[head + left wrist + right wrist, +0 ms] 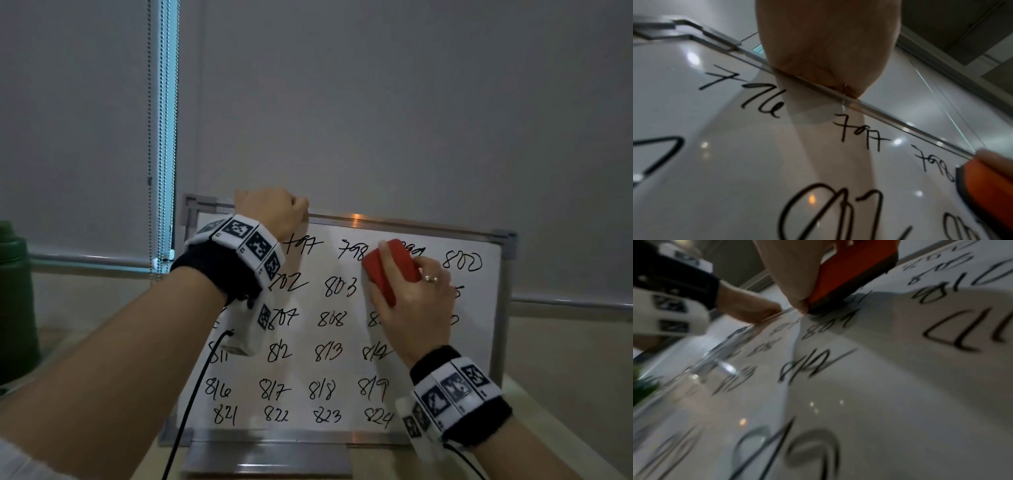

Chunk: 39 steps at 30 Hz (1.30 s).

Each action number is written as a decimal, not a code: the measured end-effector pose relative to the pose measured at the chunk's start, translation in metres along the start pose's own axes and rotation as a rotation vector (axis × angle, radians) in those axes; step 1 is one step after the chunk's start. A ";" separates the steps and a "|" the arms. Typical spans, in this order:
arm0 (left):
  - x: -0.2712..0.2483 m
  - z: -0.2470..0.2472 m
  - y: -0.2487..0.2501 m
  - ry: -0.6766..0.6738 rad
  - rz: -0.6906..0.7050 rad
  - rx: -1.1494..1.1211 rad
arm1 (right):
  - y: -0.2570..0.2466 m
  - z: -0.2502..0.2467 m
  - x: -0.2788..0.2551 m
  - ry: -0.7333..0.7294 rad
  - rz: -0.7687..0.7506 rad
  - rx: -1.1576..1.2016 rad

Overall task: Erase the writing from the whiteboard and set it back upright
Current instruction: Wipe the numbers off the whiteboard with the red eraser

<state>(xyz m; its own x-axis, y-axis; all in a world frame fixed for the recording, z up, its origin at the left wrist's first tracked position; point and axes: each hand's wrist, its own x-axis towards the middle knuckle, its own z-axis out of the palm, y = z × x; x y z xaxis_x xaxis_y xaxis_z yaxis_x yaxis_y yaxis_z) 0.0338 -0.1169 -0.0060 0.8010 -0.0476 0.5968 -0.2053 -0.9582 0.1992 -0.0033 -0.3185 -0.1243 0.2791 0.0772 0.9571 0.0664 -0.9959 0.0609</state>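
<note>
The whiteboard [342,342] is standing upright on the desk [534,404] in the lower centre of the frame, covered in rows of black numbers [322,389]. The left hand [274,212] is curling over its top edge near the upper left corner — gripping the frame. The right hand [411,308] is clasping a red eraser [390,269] — pressing it flat against the top row.
</note>
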 end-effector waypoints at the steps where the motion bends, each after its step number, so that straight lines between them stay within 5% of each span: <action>1: -0.001 0.000 0.000 0.012 0.004 0.000 | -0.004 0.000 -0.008 0.004 -0.053 0.018; 5: -0.003 -0.002 0.001 0.015 0.010 -0.049 | -0.020 0.005 -0.062 -0.083 -0.500 0.029; 7: -0.003 -0.002 0.001 0.028 0.015 -0.055 | -0.012 0.007 -0.056 -0.041 -0.552 -0.024; 13: -0.005 0.000 -0.001 0.049 0.014 -0.041 | 0.011 0.001 -0.001 0.027 0.098 -0.051; 15: -0.005 0.001 -0.002 0.057 0.014 -0.045 | -0.004 0.006 -0.020 0.015 0.017 0.002; 19: -0.006 0.002 -0.002 0.050 0.015 -0.053 | -0.014 0.006 -0.056 -0.078 -0.418 -0.027; 21: -0.007 0.001 -0.001 0.057 0.017 -0.064 | 0.001 0.000 -0.034 -0.055 -0.306 -0.058; 24: -0.009 -0.002 -0.001 0.043 0.019 -0.070 | 0.019 -0.007 0.003 -0.016 0.070 -0.011; 26: -0.009 -0.003 0.000 0.032 0.021 -0.073 | 0.016 -0.006 0.000 -0.020 0.148 0.032; 32: -0.008 -0.005 0.001 0.013 0.020 -0.067 | -0.007 -0.003 -0.070 -0.102 -0.489 -0.049; 34: -0.008 -0.005 0.001 0.021 0.022 -0.060 | 0.008 -0.006 -0.049 -0.061 -0.380 -0.080; 37: -0.009 -0.006 0.001 0.019 0.026 -0.052 | 0.033 -0.014 -0.005 -0.043 0.037 0.000; 39: -0.010 -0.006 0.001 0.014 0.026 -0.044 | 0.038 -0.013 -0.001 -0.055 0.163 0.052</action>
<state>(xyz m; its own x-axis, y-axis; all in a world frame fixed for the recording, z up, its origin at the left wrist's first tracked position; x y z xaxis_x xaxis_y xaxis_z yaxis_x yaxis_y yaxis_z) 0.0222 -0.1159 -0.0072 0.7874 -0.0678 0.6127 -0.2503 -0.9435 0.2172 -0.0133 -0.3571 -0.1192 0.3420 -0.0808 0.9362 0.0649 -0.9919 -0.1093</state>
